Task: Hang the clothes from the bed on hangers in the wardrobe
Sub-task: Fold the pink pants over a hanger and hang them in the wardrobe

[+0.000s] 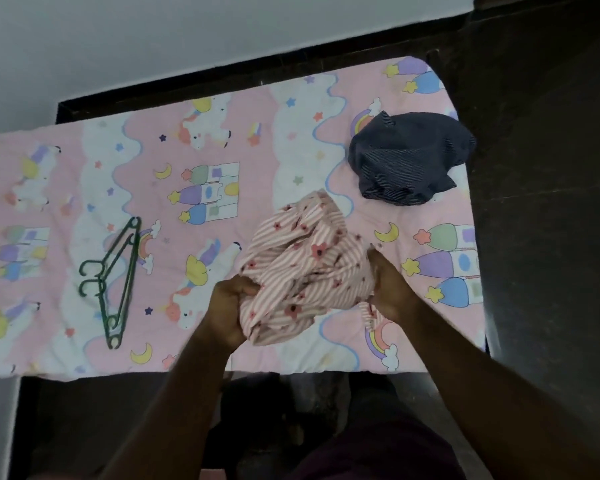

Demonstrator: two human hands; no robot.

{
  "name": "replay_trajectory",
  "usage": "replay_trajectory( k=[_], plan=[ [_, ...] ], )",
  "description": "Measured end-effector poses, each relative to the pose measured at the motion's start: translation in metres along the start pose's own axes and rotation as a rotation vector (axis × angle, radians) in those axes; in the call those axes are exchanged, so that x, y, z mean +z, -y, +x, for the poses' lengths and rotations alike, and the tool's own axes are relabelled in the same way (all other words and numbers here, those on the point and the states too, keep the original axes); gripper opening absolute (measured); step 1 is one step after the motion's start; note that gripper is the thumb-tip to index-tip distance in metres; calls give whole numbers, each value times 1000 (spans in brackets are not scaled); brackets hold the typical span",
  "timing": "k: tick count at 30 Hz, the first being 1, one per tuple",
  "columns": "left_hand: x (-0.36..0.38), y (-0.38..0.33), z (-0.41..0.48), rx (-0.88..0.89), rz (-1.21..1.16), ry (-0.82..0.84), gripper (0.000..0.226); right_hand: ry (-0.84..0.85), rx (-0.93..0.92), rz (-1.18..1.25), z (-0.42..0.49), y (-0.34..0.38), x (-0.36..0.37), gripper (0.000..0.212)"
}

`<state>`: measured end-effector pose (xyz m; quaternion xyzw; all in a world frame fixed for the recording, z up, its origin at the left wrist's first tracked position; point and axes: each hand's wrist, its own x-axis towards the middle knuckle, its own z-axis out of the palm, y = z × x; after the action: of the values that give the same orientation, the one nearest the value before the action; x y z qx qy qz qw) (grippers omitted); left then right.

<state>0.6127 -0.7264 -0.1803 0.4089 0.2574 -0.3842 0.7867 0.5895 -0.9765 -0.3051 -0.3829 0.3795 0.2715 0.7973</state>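
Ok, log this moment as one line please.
left hand, right hand: grip pink striped garment | green hangers: on bed, untouched | dark garment: on bed

Beyond the left hand and right hand a plain pale wall rises behind the bed (pink cartoon sheet, dark frame). Dark mottled floor lies outward of the right hand and nearer than both, evenly lit.

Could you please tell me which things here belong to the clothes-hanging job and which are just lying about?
Job: pink striped garment, gripped by left hand and right hand; dark blue garment; green hangers.
Not involved: unicorn bedsheet; dark floor.
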Motion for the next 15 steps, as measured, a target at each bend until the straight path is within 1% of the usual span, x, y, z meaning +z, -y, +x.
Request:
replay_trajectory(
  k=[1, 2, 3, 4, 6, 7, 8, 10, 11, 12, 13, 14, 15],
  plan=[
    [-9, -1, -13, 15, -25, -14, 62, 132, 14, 86, 1, 1, 12, 60],
    [-16, -1, -19, 30, -13, -64, 58, 210, 24, 146, -3, 4, 26, 60],
    [-27, 1, -26, 61, 90, -164, 53, 242, 7, 139, -7, 5, 45, 57],
    [-42, 4, -27, 76, 307, -320, 48, 226, -53, 75, -9, 5, 61, 50],
    [-67, 12, -35, 24, 854, -620, 53, 198, -232, -137, -18, 1, 95, 24],
    [-77, 18, -39, 4, 1017, -694, 57, 235, -288, -218, -21, -3, 110, 10],
    [-89, 23, -45, 42, 1051, -731, 63, 309, -329, -311, -30, -8, 128, 5],
    [-89, 27, -58, 203, 1007, -658, 74, 410, -389, -534, -46, -20, 156, 5],
    [-87, 27, -68, 317, 996, -583, 77, 444, -421, -653, -55, -30, 172, 7],
    [-82, 26, -74, 398, 1021, -491, 76, 465, -439, -744, -64, -38, 183, 9],
    [-81, 26, -83, 457, 1040, -402, 67, 495, -444, -795, -76, -50, 196, 9],
    [-84, 27, -87, 478, 1078, -347, 53, 518, -447, -810, -88, -58, 207, 10],
    [-87, 29, -89, 464, 1081, -340, 37, 523, -461, -806, -97, -63, 217, 13]
  ],
)
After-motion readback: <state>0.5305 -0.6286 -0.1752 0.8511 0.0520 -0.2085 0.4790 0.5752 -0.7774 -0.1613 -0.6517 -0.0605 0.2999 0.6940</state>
